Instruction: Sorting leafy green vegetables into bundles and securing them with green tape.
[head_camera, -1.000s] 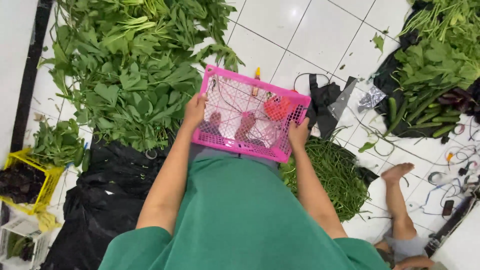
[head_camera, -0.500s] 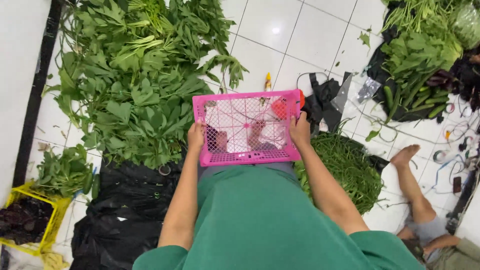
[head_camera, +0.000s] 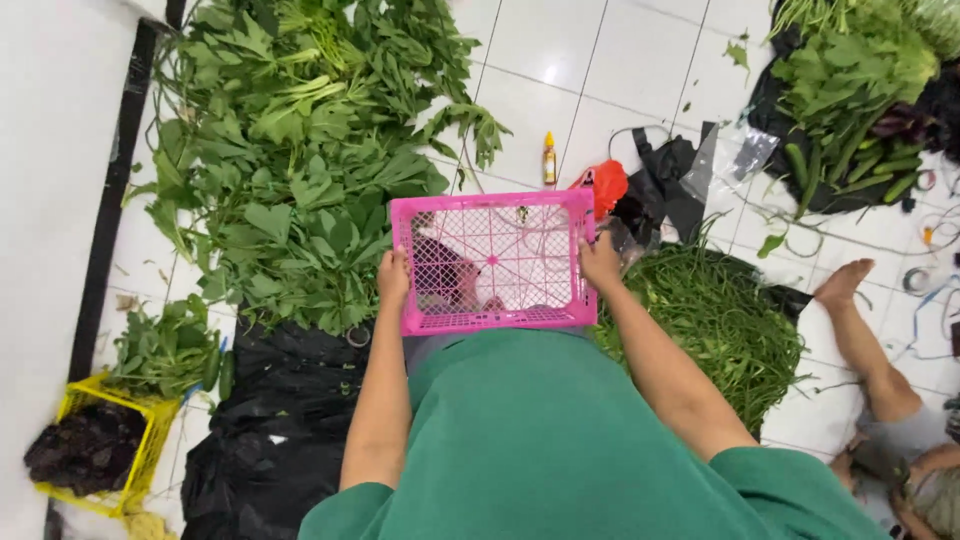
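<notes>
Head view is looking straight down onto a white tiled floor (head_camera: 540, 50), and the biggest thing on it is a broad heap of leafy greens (head_camera: 300, 150) spreading over the upper left. A second pile of greens (head_camera: 850, 80) is lying on black plastic at the upper right, and a mound of thin green stalks (head_camera: 720, 320) is sitting just right of the person's right arm. Black plastic bags (head_camera: 270, 420) are lying beside the left arm, below the big heap. In front of the green-clad body, a pink plastic basket (head_camera: 495, 262) with a lattice bottom is being held level above the floor, between the big heap and the stalks. The left hand (head_camera: 393, 275) is gripping its left wall, fingers clenched over the rim; the right hand (head_camera: 600, 262) is gripping the right wall the same way. A yellow crate (head_camera: 140, 420) with dark contents is standing at the lower left. Another person's bare foot (head_camera: 845, 285) is resting on the tiles at the right. A small yellow bottle (head_camera: 549, 158) is standing just beyond the basket.
</notes>
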